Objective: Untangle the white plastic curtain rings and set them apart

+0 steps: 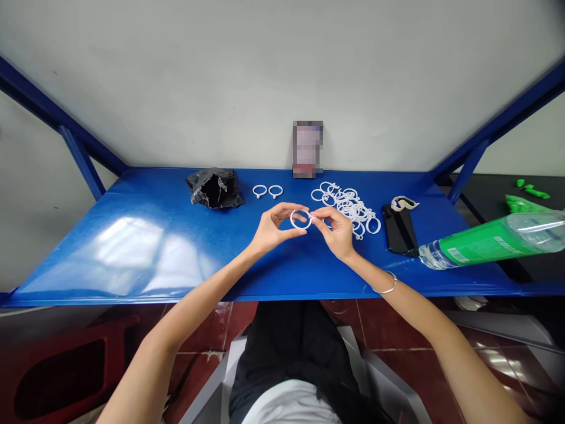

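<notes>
Between my two hands, above the blue table, is a white plastic ring [292,224] with a small knob on its right side. My left hand [276,225] curves around the ring's left side, fingers above and thumb below. The knob end is pinched by the fingertips of my right hand [336,229]. Just beyond the right hand lies a loose pile of similar white rings [353,206]. Two separate white rings, a left one [253,191] and a right one [282,191], rest side by side beyond my left hand.
A crumpled black plastic bag [233,191] gapes at the back left. A phone-like object with a blurred screen [308,150] leans on the wall. To the right are a black phone [399,232], a white strap-like item [405,204], and a green-labelled bottle [489,242]. The table [212,282] has blue side braces.
</notes>
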Action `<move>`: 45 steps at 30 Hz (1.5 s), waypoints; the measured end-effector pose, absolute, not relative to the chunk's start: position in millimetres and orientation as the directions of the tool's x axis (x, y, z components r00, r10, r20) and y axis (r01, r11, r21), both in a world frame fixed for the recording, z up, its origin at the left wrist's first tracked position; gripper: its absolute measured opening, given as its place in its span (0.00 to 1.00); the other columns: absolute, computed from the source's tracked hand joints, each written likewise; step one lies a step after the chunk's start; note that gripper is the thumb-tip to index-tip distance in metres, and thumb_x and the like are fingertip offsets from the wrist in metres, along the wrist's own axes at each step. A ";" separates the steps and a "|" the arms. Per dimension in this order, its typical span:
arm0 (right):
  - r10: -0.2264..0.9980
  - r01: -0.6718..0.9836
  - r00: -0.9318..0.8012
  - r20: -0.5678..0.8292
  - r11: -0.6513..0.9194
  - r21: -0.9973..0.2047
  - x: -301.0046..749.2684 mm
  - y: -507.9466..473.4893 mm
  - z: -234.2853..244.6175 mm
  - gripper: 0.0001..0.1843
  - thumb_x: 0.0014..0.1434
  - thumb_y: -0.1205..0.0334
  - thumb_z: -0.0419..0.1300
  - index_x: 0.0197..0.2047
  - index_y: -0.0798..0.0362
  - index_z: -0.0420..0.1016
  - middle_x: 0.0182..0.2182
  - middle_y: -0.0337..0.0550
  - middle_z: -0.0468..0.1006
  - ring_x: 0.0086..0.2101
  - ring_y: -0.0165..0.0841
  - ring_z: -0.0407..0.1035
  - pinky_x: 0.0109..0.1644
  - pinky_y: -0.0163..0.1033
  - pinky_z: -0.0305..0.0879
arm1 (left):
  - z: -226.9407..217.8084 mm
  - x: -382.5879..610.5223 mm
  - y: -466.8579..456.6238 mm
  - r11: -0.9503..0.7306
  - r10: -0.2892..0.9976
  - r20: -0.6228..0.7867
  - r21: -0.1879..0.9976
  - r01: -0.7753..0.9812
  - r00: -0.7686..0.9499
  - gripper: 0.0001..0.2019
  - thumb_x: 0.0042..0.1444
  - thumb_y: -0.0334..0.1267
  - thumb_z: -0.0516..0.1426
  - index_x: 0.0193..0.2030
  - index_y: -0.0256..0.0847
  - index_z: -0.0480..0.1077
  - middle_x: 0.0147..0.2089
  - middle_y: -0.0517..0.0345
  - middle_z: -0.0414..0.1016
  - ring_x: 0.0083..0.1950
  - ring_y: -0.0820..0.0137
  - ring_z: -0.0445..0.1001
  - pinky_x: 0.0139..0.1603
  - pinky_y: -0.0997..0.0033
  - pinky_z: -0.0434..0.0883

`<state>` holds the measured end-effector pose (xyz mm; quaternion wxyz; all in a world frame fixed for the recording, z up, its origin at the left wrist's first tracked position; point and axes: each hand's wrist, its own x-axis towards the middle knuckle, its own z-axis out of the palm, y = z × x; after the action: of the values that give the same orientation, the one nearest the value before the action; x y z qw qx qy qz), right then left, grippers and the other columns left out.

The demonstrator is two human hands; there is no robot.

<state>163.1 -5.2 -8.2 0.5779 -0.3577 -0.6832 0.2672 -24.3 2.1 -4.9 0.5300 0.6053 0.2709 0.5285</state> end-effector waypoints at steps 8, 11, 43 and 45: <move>0.787 0.170 -0.067 0.613 0.614 -0.771 165.9 -4.1 -11.0 0.03 0.62 0.60 0.65 0.36 0.49 0.79 0.34 0.41 0.81 0.36 0.34 0.76 0.39 0.41 0.73 | 2.4 -23.9 -5.2 -0.468 0.839 0.464 0.882 -0.056 0.284 0.23 0.49 0.39 0.71 0.52 0.39 0.73 0.54 0.46 0.79 0.47 0.63 0.80 0.49 0.64 0.74; 0.772 0.208 -0.065 0.632 0.630 -0.748 164.7 -5.8 -8.5 0.04 0.63 0.60 0.64 0.36 0.49 0.79 0.33 0.42 0.81 0.35 0.34 0.76 0.37 0.41 0.73 | 2.0 -23.7 -5.3 -0.530 0.812 0.504 0.848 0.010 0.294 0.24 0.53 0.41 0.68 0.55 0.39 0.71 0.52 0.46 0.79 0.49 0.63 0.80 0.47 0.67 0.74; 0.707 0.326 -0.160 0.689 0.696 -0.639 165.5 2.2 -13.7 0.09 0.64 0.55 0.62 0.34 0.49 0.73 0.33 0.42 0.78 0.33 0.35 0.72 0.36 0.42 0.70 | -6.9 -22.3 1.7 -0.623 0.778 0.560 0.746 0.236 0.285 0.24 0.53 0.53 0.66 0.49 0.36 0.73 0.33 0.57 0.78 0.32 0.71 0.74 0.39 0.70 0.73; 0.717 0.335 -0.160 0.679 0.686 -0.646 165.8 2.6 -14.2 0.10 0.64 0.54 0.62 0.33 0.49 0.73 0.33 0.43 0.78 0.34 0.35 0.73 0.37 0.42 0.71 | -6.7 -22.2 1.6 -0.619 0.781 0.554 0.745 0.249 0.288 0.24 0.54 0.54 0.65 0.49 0.37 0.73 0.32 0.57 0.77 0.32 0.70 0.74 0.38 0.70 0.73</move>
<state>165.8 2.6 -14.2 0.5422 -0.3550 -0.7410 0.1758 -22.2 1.6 -6.7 0.2718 0.7549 0.3412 0.4897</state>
